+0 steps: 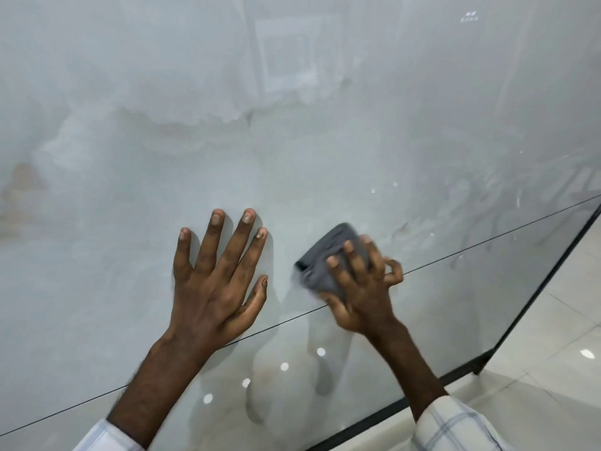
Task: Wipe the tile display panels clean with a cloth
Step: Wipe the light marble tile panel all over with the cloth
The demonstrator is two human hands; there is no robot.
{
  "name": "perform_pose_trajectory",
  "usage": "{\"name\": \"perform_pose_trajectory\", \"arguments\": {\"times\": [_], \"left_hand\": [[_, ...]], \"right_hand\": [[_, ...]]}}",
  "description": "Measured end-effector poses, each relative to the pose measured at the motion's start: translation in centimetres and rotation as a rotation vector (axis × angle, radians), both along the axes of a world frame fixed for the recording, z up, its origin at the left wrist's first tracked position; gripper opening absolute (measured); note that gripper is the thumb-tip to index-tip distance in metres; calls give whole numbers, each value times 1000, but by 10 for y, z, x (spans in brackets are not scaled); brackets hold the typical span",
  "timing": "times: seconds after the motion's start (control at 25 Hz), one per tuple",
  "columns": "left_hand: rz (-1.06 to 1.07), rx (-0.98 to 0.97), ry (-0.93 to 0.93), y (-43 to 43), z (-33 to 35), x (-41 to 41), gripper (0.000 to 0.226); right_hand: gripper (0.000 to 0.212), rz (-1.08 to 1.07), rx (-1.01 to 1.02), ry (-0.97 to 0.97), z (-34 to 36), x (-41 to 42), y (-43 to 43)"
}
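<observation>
Checked cuffs at bottom edge: left sleeve (pixel 104 437), right sleeve (pixel 455 424). Bare forearms reaching up from them onto tall glossy tile face. Upper panel (pixel 292 141) pale grey-blue, cloudy marble veining. Thin dark seam (pixel 487 242) slanting up to right, splitting it from lower panel (pixel 97 369).

Left hand (pixel 214 278) flat against upper panel, fingers straight and spread wide, heel of palm at the seam.

Right hand (pixel 361 294) just beside it, across the seam, fingers curled over folded dark grey cloth (pixel 328 255), thumb under it, pressing it to the tile; slightly blurred. Cloth on upper panel, just above seam, between the two hands.

Hazy smears and a few white specks on surface right of cloth. Faint room reflections in the gloss; round bright light spots (pixel 284 366) mirrored in lower panel.

Black frame (pixel 536 294) along right and bottom edges, small foot at the corner. Shiny cream floor (pixel 559 353) beyond frame at right, large tiles, one light glare on it.
</observation>
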State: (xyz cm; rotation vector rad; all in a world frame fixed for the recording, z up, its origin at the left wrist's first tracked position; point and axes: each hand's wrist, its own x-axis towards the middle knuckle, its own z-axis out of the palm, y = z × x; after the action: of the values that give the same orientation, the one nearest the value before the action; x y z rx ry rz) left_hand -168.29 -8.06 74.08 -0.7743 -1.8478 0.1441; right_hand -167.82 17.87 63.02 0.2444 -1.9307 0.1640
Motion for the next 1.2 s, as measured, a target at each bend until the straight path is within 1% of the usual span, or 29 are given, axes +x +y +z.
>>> {"name": "perform_pose_trajectory", "arguments": {"times": [0.04, 0.12, 0.16, 0.2, 0.24, 0.28, 0.36, 0.44, 0.48, 0.52, 0.56, 0.64, 0.68, 0.72, 0.76, 0.88, 0.92, 0.96, 1.0, 1.04, 1.12, 1.16, 1.2], "left_hand": [[-3, -18, -22, -3, -1, 1, 71], [7, -48, -57, -10, -7, 4, 72], [14, -63, -56, -12, -11, 5, 72], [20, -72, -49, -13, -14, 4, 71], [24, -75, -40, -14, -16, 3, 70], [29, -74, -36, -13, -18, 3, 69], [48, -80, -31, -12, -18, 2, 71], [55, -90, -27, -11, -20, 3, 73], [47, -92, -25, -12, -20, 3, 73], [33, -91, -25, -12, -19, 3, 73], [17, -89, -26, -12, -19, 3, 73], [-5, -77, -27, -11, -20, 3, 72], [-13, -67, -29, -11, -21, 3, 71], [-25, -50, -29, -11, -21, 4, 69], [-49, -24, -34, -10, -19, 4, 67], [-222, 116, -111, -7, -10, 10, 60], [-284, 149, -123, -5, -4, 14, 60], [-320, 159, -112, -4, 4, 17, 62], [-329, 149, -83, -4, 16, 19, 64], [-318, 133, -48, -6, 28, 18, 67], [-259, 114, -4, -10, 46, 7, 70], [-219, 114, 13, -11, 50, 1, 70], [-174, 111, 38, -9, 50, -3, 70]], "right_hand": [[74, -44, -154, -10, 2, -2, 9], [73, -95, -608, -42, 0, -2, 12], [73, -112, -813, -52, -3, -2, -1], [72, -125, -941, -70, -8, 0, -23], [71, -116, -984, -94, -13, 4, -52], [71, -97, -952, -123, -21, 7, -83], [74, -31, -769, -189, -39, 16, -132], [77, -5, -595, -185, -51, 15, -132], [77, -15, -556, -144, -51, 11, -114], [76, -47, -576, -106, -44, 6, -94], [75, -115, -678, -68, -30, 2, -77], [75, -230, -1020, 8, 6, -7, -53], [74, -247, -1112, 53, 22, -10, -54], [73, -233, -1100, 81, 32, -11, -63], [72, -200, -1000, 82, 35, -10, -77], [73, -24, -480, 16, 16, 7, -113], [72, 9, -327, 29, 12, 8, -106], [70, 19, -246, 73, 17, 3, -89], [68, -5, -261, 111, 31, -2, -70], [68, -49, -383, 120, 51, -7, -52], [69, -142, -733, 144, 91, -12, -30], [69, -166, -785, 164, 102, -12, -32], [69, -166, -714, 174, 104, -12, -39]]}}
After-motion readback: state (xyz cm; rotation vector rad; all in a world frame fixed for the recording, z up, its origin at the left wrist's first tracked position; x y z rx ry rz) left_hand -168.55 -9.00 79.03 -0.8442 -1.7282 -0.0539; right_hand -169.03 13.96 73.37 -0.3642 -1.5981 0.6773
